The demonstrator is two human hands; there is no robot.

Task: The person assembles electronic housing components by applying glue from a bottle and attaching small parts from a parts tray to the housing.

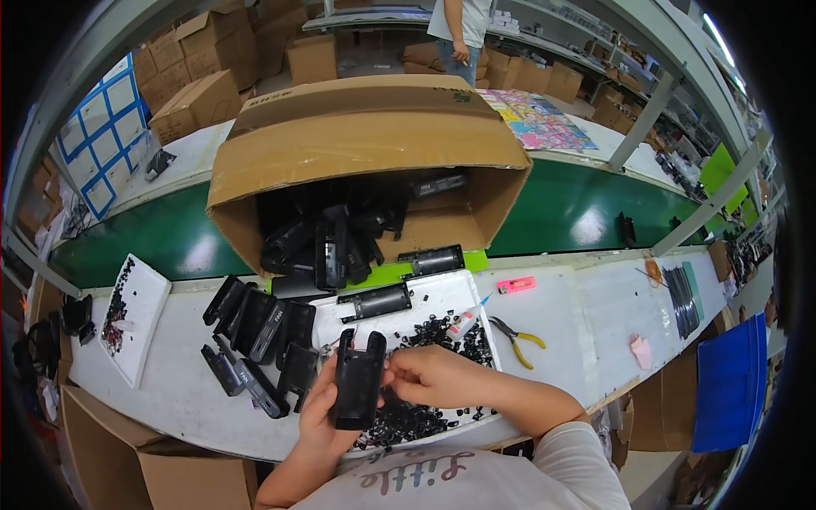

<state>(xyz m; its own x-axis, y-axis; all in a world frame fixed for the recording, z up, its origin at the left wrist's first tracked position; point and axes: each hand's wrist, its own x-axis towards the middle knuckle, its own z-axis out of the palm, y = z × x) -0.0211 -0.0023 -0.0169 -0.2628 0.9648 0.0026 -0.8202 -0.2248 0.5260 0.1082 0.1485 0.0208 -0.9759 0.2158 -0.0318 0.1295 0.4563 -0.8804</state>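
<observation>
My left hand (320, 410) is wrapped round a black plastic housing (358, 387), held upright with two prongs at its top end. My right hand (425, 374) is at the housing's right edge with its fingertips pressed together; whatever they pinch, if anything, is hidden. Beneath both hands lies a white tray (459, 293) strewn with small black plastic parts (408, 421). Another black housing (375, 303) rests on its far part. To the left, several black housings (263, 327) are piled on the table, some with white lettering.
A large open cardboard box (365, 144) full of black housings stands on the green conveyor belt (578, 217). Pliers with yellow handles (520, 344), a pink lighter (516, 285) and a small glue bottle (466, 320) lie to the right. A white board with small parts (140, 319) sits left. Beyond, a person (460, 38) stands.
</observation>
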